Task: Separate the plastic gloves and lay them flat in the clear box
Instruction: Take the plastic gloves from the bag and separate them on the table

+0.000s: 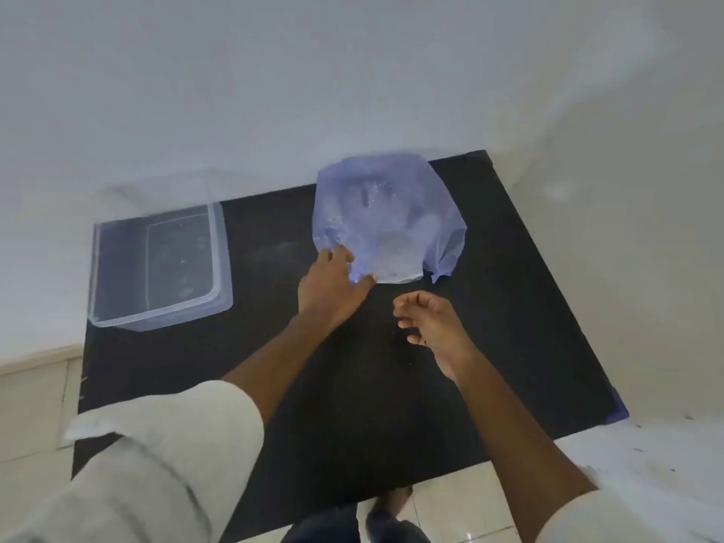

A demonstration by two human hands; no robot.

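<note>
A translucent blue plastic bag [386, 213] lies at the back of the black table [352, 386], with crumpled clear plastic gloves [391, 244] dimly visible inside it. My left hand [331, 286] pinches the bag's near left edge between thumb and fingers. My right hand [429, 319] hovers just in front of the bag, fingers loosely curled and holding nothing. The clear box [117, 307] sits on the table's left side, away from both hands; some clear film seems to lie on its floor, too faint to tell.
A white wall rises right behind the table. Tiled floor shows to the left and in front, and my feet [388, 515] stand at the table's near edge. A white surface [646, 464] adjoins the table's right front corner.
</note>
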